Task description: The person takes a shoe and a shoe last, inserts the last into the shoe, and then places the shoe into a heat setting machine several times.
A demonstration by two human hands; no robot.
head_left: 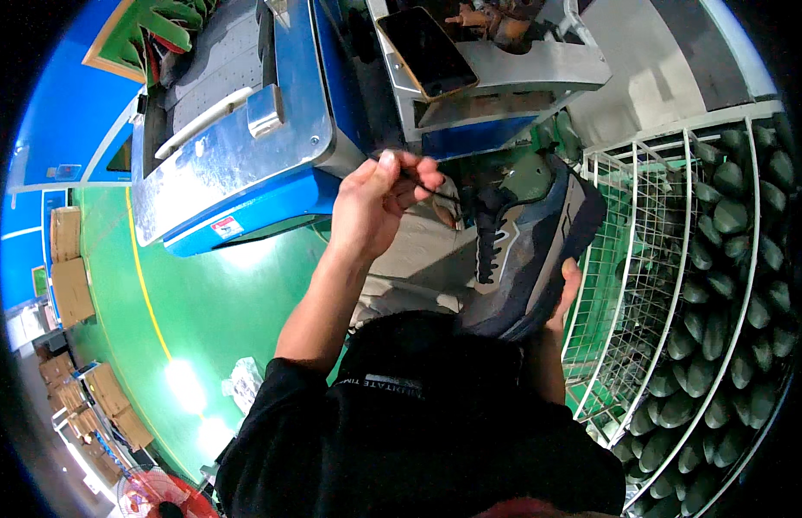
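Observation:
A dark grey and black sneaker (529, 246) with black laces is held in front of my body, and a green shoe last (528, 180) shows inside its collar. My right hand (568, 289) is closed round the sneaker's sole side; most of its fingers are hidden behind the shoe. To the left, my left hand (379, 194) is raised with fingers pinched on a black shoelace (429, 190), which runs across to the top of the sneaker's lacing. The hand itself is apart from the shoe.
White wire racks (630, 250) stand close on my right, with several dark green shoe lasts (729, 216) in the outer part. A blue and metal machine (246, 173) is ahead left. A phone (427, 52) lies on a metal stand (539, 65) ahead. A fan (164, 496) is at lower left.

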